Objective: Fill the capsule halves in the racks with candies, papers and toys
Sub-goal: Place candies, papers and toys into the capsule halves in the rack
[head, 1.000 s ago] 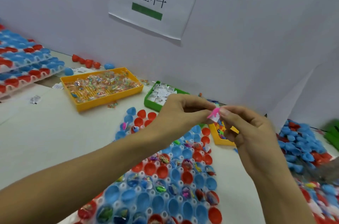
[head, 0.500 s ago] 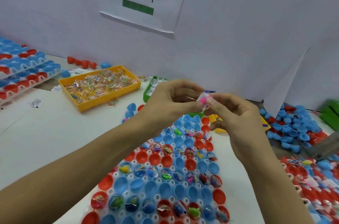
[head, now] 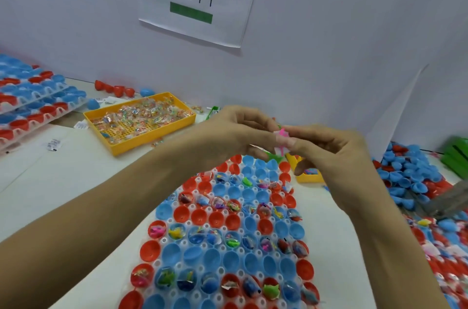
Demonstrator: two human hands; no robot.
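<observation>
I am pinching a small pink toy (head: 281,137) between the curled fingertips of my left hand (head: 238,131) and right hand (head: 326,154), holding it above the rack (head: 228,245) of capsule halves.

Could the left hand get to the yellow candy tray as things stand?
Probably yes: nothing stands between the left hand and the yellow candy tray, but the hand is busy pinching the pink toy together with the right hand.

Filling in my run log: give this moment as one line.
stage: fill | left hand: pinches pink toy | right hand: pinches it too | rack: partly filled
</observation>
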